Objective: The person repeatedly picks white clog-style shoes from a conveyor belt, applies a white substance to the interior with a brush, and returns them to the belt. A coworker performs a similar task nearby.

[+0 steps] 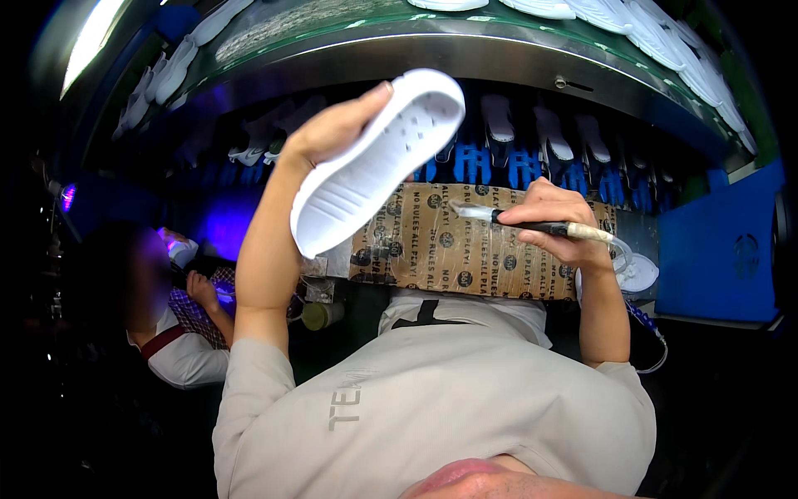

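Note:
A white shoe sole (374, 170) is raised and tilted above the bench, its hollow inner face with small holes and ridges turned up. My left hand (341, 126) grips it by the edge near its upper end; some of the fingers are hidden behind it. In my right hand (559, 218), the fingers close around the dark handle of a brush (532, 224). The brush's pale tip (470, 211) points left toward the sole, with a gap between them. A clear tube (622, 249) runs from the handle's back end.
Printed brown cardboard (449, 249) covers the bench. A white dish (638, 273) and a blue panel (719, 241) stand right. Shoes on dark stands (549, 133) hang behind, under a metal-edged conveyor (416, 51) carrying white soles. Another person (187, 349) sits at left.

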